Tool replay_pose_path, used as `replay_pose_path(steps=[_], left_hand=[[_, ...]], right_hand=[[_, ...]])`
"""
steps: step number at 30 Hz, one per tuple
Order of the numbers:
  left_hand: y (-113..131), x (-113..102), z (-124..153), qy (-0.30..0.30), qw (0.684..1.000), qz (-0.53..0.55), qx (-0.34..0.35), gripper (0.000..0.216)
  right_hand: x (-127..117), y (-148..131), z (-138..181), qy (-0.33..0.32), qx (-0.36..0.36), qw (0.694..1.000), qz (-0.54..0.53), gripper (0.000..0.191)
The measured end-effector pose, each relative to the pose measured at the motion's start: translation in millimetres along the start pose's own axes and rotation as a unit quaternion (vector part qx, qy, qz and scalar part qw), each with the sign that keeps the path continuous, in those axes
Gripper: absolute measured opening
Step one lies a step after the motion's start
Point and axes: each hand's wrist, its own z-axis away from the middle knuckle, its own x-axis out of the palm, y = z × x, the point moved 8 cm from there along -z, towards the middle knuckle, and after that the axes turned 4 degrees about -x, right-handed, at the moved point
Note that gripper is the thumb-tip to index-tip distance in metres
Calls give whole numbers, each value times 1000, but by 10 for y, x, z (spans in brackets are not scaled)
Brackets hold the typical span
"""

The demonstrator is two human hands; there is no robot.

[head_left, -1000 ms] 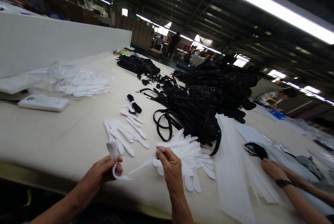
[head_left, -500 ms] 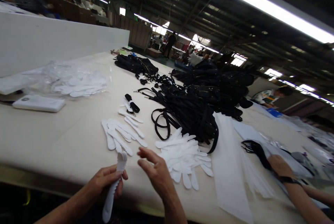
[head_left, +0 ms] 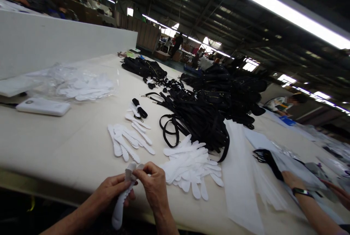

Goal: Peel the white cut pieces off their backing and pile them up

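Observation:
My left hand is closed around a white strip with rounded ends and a scalloped edge. It stands tilted near the table's front edge, and I cannot tell if it is one strip or several together. My right hand pinches a white end at the top of it, thumb and forefinger together. Just beyond my hands lies a small group of loose white scalloped strips. To the right of my right hand is a larger heap of white strips. A bundled black cord rests behind the small group.
Black straps and black bags are piled mid-table. White sheets lie on the right, near a co-worker's arm with a wristband. On the left are a white power bank-like device and a clear bag of white strips.
My right hand has moved left from above the table, its fingers closing on the white end at the top of the held strip. The co-worker's hands have shifted at the right.

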Motion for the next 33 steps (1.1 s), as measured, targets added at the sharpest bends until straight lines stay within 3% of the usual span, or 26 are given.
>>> replay_pose_path(steps=[3, 6, 10, 15, 19, 22, 24, 26, 27, 29, 31, 33], left_hand=[[44, -126, 20, 60, 997, 46, -4, 44], [180, -222, 96, 93, 989, 112, 26, 36], [367, -73, 176, 24, 990, 125, 57, 32], [401, 160, 171, -34, 995, 80, 59, 33], [270, 78, 144, -33, 994, 88, 49, 31], [182, -16, 133, -37, 993, 101, 53, 33], [140, -13, 118, -51, 993, 98, 51, 35], [122, 35, 104, -66, 993, 87, 47, 38], [120, 67, 100, -73, 994, 75, 44, 38], [121, 123, 100, -79, 995, 42, 34, 40], [130, 152, 113, -77, 997, -3, 22, 42], [152, 133, 130, -60, 997, -40, 17, 45]], right_hand=[[-74, 16, -17, 7, -7, 1000, -21, 19], [-347, -32, -74, 44, -30, 998, -34, 19], [-869, -107, -142, 120, -53, 991, 34, 22], [-1267, -63, -220, 147, -78, 976, 138, 30], [-1764, 103, -306, 201, -52, 952, 223, 38], [-2005, 64, -335, 227, -70, 907, 347, 46], [-1936, -87, -286, 246, -117, 885, 379, 53], [-1626, -211, -231, 200, -136, 909, 340, 50], [-1387, -249, -205, 147, -131, 934, 298, 46], [-771, -277, -129, -22, -96, 977, 191, 36], [-265, -356, -10, -134, -89, 982, 103, 30], [8, -382, 48, -168, -80, 982, 42, 24]])
